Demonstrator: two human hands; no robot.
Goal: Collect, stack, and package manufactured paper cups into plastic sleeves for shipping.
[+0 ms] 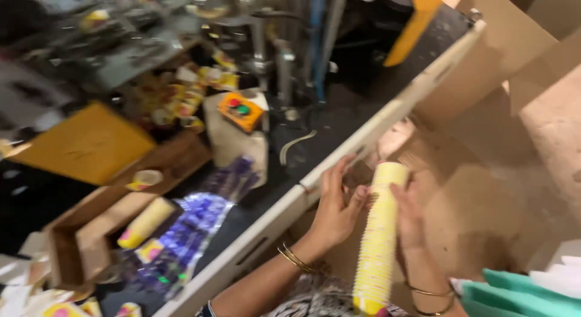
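A long stack of yellow paper cups (378,238) stands nearly upright in front of me, beside the edge of a dark worktable (339,120). My left hand (336,205) presses against the stack's left side with the fingers spread. My right hand (410,215) holds the stack from the right, its fingers curled around it. Both wrists carry thin bangles. The picture is blurred by motion.
A second, shorter stack of cups (144,222) lies in an open cardboard box (66,244) at the lower left. An orange control box (241,110) with red and green buttons sits on the table, near machine parts and shiny purple wrapping (193,226). Brown cardboard (484,171) lies at the right.
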